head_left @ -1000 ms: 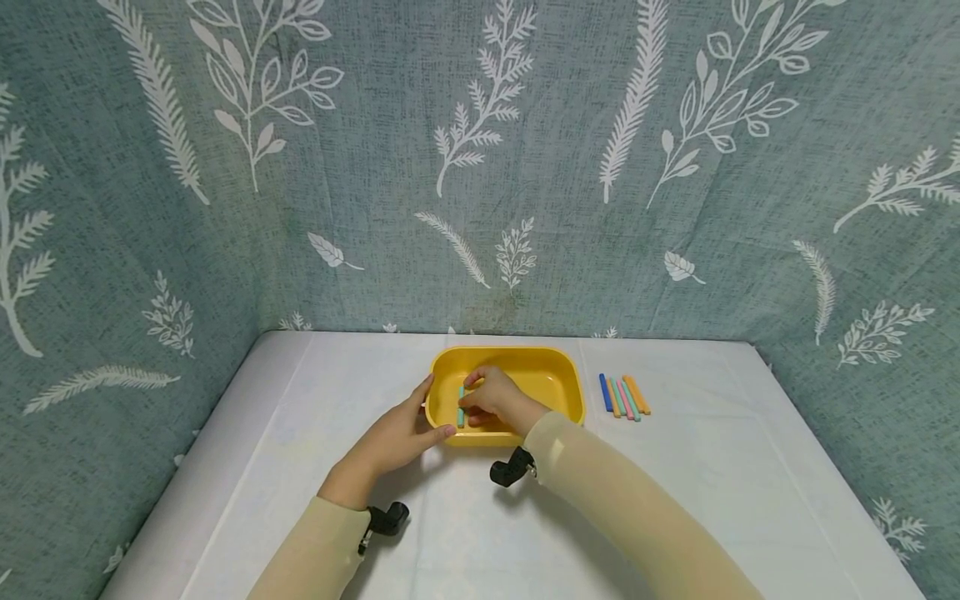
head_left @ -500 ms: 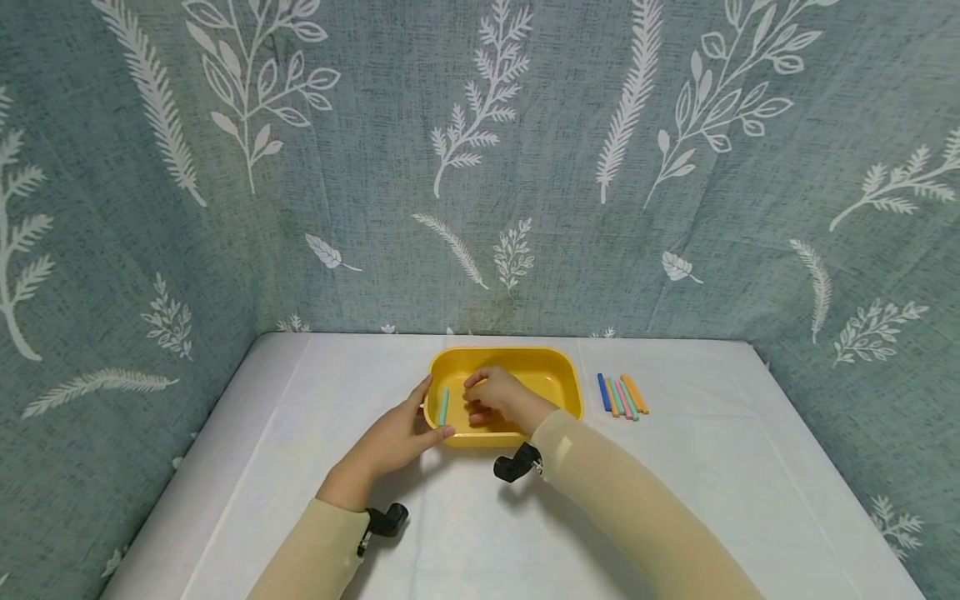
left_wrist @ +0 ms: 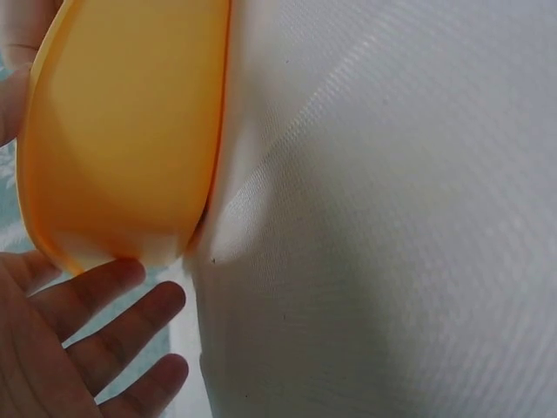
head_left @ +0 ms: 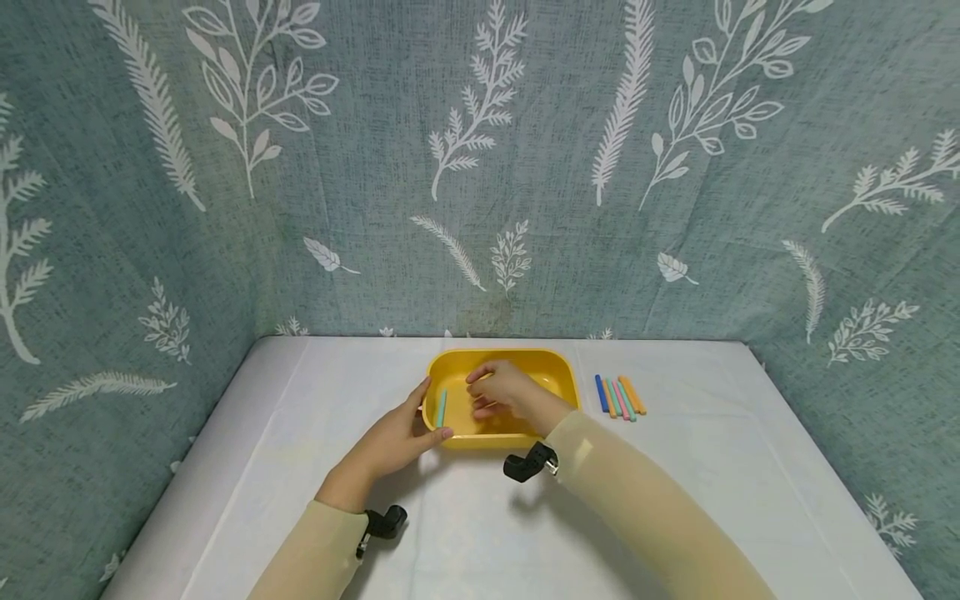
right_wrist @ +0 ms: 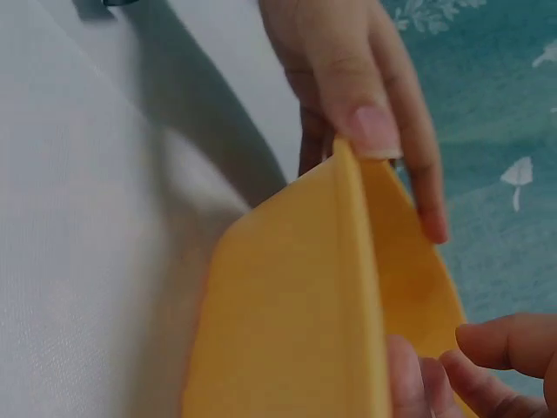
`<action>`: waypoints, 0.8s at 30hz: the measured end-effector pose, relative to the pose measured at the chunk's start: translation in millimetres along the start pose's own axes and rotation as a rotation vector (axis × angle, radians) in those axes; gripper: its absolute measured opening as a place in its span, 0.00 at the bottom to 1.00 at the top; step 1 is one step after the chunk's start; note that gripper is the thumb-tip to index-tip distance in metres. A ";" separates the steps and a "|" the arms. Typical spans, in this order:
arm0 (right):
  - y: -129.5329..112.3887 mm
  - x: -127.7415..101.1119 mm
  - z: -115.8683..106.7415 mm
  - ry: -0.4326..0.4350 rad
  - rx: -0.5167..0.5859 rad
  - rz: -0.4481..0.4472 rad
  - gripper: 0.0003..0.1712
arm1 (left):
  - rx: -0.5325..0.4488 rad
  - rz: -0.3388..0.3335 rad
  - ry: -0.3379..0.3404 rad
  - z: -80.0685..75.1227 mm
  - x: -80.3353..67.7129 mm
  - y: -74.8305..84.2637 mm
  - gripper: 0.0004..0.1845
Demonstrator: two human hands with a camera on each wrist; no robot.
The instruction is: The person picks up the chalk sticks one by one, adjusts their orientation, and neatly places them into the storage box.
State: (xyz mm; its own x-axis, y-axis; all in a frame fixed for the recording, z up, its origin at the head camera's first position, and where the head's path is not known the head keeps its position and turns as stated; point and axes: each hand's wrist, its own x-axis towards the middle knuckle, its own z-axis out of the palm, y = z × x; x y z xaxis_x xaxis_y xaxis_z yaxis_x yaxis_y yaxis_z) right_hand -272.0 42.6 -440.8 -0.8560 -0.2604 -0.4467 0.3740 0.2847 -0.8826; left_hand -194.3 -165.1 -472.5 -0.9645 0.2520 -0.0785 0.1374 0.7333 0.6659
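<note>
In the head view a yellow tray (head_left: pixel 487 442) stands at the middle of the white table. A mint-green chalk stick (head_left: pixel 441 408) lies in it, near its left end. My left hand (head_left: pixel 390 437) rests against that end with spread, fairly straight fingers; its thumb lies over the near rim, as the right wrist view shows too. My right hand (head_left: pixel 513 393) hovers inside the tray, right of the chalk and apart from it, fingers loosely bent around nothing. In the left wrist view the fingertips (left_wrist: pixel 130 270) touch the tray's outer wall (left_wrist: pixel 139 174).
Several chalk sticks (head_left: pixel 618 398) in blue, orange, green and pink lie side by side to the right of the tray. A grey-green leaf-patterned cloth (head_left: pixel 375 167) rises behind the table (head_left: pixel 450 533) and at both sides.
The green chalk stick has shifted left toward the tray's end and been let go. My right hand has drawn back slightly to the right. The left hand has stayed at the tray.
</note>
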 end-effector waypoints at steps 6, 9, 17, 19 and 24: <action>-6.4 -12.0 -5.8 -0.008 -0.030 -0.035 0.13 | 0.001 0.003 0.001 -0.1 -0.5 0.7 0.53; -7.5 -19.5 -9.8 -0.014 -0.035 -0.062 0.15 | 0.001 -0.003 0.000 -0.5 -1.0 1.4 0.53; -11.4 -39.6 -21.8 -0.029 -0.012 -0.107 0.18 | -0.001 -0.002 0.002 -0.7 -0.6 1.9 0.53; -13.0 -43.9 -25.3 -0.036 0.004 -0.116 0.17 | -0.004 -0.006 0.002 -0.6 0.0 1.6 0.53; -15.8 -55.7 -35.5 -0.043 0.033 -0.142 0.14 | -0.003 -0.002 0.009 0.3 0.2 1.0 0.54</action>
State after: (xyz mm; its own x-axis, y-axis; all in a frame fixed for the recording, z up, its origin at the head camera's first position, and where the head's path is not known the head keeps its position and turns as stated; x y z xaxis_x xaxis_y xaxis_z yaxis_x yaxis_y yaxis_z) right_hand -242.9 85.4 -396.8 -0.8853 -0.3353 -0.3223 0.2624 0.2121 -0.9414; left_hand -194.3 -164.1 -472.1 -0.9667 0.2451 -0.0735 0.1346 0.7316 0.6683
